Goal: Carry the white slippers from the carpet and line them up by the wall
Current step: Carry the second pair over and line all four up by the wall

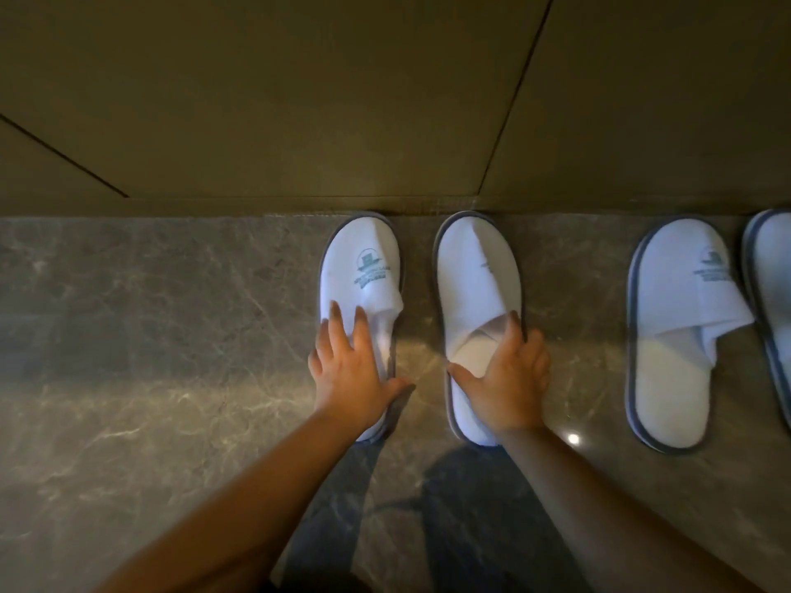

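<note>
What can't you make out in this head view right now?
- Far-right slipper: cut off by the frame edge.
- Logo on the slipper under the left hand: print too blurred to read.
- Right hand covers its slipper's heel; grip unclear.

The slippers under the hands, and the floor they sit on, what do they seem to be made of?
The slippers look like soft white terry-type cloth, matte, with a grey edge band; the upper folds and creases, and a printed logo shows on it. The floor looks like polished grey stone, perhaps marble or a tile imitating it: pale veins run through it and it mirrors a light spot.
</note>
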The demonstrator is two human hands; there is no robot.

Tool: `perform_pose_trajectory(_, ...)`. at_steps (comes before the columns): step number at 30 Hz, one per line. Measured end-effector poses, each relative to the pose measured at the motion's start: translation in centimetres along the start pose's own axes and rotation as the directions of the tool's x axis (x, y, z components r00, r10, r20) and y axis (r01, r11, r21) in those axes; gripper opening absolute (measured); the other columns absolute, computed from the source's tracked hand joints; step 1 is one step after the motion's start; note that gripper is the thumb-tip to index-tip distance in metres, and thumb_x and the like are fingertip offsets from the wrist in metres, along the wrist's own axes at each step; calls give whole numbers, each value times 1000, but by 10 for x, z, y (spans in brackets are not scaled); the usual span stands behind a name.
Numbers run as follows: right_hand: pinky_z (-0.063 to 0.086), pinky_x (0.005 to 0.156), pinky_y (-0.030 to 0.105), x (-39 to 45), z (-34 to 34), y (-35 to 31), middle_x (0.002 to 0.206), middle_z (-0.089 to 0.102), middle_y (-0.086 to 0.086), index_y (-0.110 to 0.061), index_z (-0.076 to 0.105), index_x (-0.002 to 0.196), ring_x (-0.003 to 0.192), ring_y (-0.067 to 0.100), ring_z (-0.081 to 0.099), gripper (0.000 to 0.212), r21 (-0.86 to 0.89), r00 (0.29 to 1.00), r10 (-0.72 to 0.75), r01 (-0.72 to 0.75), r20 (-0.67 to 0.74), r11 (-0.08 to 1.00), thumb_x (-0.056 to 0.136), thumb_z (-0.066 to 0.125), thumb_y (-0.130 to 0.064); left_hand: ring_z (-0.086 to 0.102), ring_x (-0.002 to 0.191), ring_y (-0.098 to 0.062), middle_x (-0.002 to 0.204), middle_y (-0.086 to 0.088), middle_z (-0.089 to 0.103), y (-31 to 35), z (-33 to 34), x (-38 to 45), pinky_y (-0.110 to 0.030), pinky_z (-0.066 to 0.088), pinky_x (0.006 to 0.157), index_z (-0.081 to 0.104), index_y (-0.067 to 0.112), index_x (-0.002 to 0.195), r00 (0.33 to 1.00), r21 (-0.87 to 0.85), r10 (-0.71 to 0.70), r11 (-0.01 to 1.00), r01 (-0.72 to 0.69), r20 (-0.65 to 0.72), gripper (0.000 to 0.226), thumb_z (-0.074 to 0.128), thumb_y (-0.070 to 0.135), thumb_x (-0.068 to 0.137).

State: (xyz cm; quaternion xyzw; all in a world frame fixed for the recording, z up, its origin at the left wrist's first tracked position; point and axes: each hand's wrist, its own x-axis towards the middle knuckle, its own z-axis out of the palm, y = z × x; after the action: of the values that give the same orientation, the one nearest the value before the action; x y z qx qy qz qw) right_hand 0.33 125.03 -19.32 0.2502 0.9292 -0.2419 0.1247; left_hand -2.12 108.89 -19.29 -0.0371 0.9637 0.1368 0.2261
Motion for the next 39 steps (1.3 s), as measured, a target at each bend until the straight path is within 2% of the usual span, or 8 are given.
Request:
perform_pose_trajectory(3,34,104,45,8,-27,23,142,34,17,-15,23,137,129,33,35,90,-6,995,-4,3,-97,1000,67,67,-50,1,142,-32,156,-3,-7,33,2,0,-49,7,113,-4,27,140,976,-33,207,977,-209,-67,99,59,58,69)
perform_pose_trajectory(5,29,107,46,14,-44,48,145,32,19,-13,23,138,133,34,31,86,16,985,60,-58,-165,998,71,67,-43,0,142,-31,156,-3,-5,58,8,0,-48,4,113,-3,29,140,946,9,316,949,-316,-77,98,56,61,69)
perform_pose_trajectory(10,26,107,51,16,-69,117,147,26,22,-13,21,138,134,39,26,90,37,925,311,-311,-219,950,69,71,-38,-14,141,-33,154,-5,-17,92,36,2,-50,1,113,-10,29,139,895,125,431,888,-443,111,104,55,65,67)
perform_pose_trajectory(13,34,104,54,16,-70,138,143,30,23,-15,18,138,129,40,31,99,52,900,395,-393,-185,918,62,76,-42,-16,140,-35,154,-7,-18,91,44,4,-52,2,112,-10,28,140,891,165,423,879,-448,167,107,59,63,66)
perform_pose_trajectory(17,34,102,54,22,-65,146,143,30,23,-15,15,138,128,41,33,102,71,904,406,-400,-132,914,61,76,-42,-16,139,-35,154,-8,-18,92,44,5,-53,5,112,-10,27,140,890,171,412,880,-444,193,108,61,61,66)
perform_pose_trajectory(24,34,101,52,15,-56,140,140,33,22,-17,20,136,125,39,35,97,75,944,310,-303,-112,950,60,78,-35,-16,140,-34,154,-7,-19,94,44,4,-53,6,113,-13,28,139,902,194,389,886,-422,186,109,61,61,66)
perform_pose_trajectory(32,33,106,49,-3,-44,124,143,29,18,-20,17,139,128,34,31,97,53,977,207,-204,-52,977,63,75,-39,-16,140,-33,154,-6,-20,95,46,4,-52,7,113,-14,28,139,913,225,367,888,-401,180,109,59,63,66)
perform_pose_trajectory(39,32,107,49,-1,-38,113,144,26,17,-22,16,138,130,33,27,96,74,963,267,-264,-34,962,64,74,-39,-16,140,-33,154,-6,-19,95,45,3,-51,6,113,-14,28,139,911,229,372,884,-407,179,108,58,63,67)
